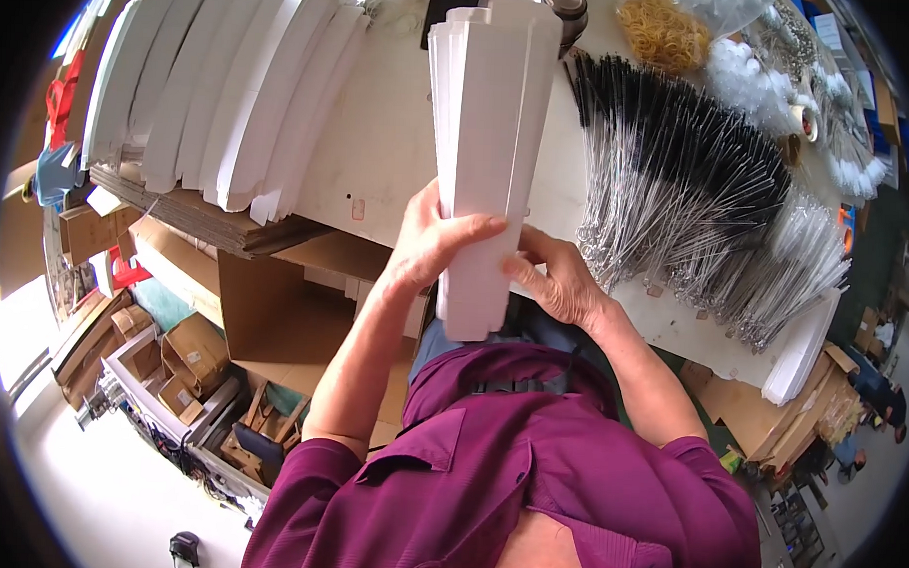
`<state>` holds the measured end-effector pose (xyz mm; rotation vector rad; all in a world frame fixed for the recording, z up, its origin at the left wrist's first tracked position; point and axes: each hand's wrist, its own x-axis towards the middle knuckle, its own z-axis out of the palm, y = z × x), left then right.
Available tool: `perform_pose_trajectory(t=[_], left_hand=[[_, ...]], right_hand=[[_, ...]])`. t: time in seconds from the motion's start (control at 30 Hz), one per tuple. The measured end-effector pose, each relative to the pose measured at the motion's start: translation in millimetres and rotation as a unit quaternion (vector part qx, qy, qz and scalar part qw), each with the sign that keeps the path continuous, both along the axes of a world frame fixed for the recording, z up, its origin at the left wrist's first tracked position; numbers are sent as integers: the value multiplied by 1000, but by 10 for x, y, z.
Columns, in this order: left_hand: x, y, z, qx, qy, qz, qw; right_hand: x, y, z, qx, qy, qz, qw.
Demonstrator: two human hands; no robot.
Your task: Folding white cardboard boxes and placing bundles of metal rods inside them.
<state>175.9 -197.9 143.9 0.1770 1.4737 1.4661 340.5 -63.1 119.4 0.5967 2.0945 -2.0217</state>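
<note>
A long stack of flat white folded cartons stands out in front of my body, reaching from my waist over the table. My left hand is closed round its left side, with the thumb lying across the top face. On the opposite edge my right hand grips the same stack, thumb on top and fingers partly hidden beneath it. To the right lies a large heap of thin wire-handled brushes with black bristles. More white cartons lean in a row at the left of the table.
Rubber bands and clear plastic bags lie at the back right. A metal container stands behind the stack. Brown cardboard boxes sit below the table's left edge. Another white carton rests at the right corner.
</note>
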Motion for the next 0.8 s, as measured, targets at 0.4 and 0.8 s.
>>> perform_pose_trajectory(t=[0.4,0.8], left_hand=[[-309,-252,122,-155,428,-408,792],[-460,-418,-414,-37,598,-472,647]], right_hand=[[-148,-78,1142,464,135,109,868],[-283,-496,-151,529,50,188,826]])
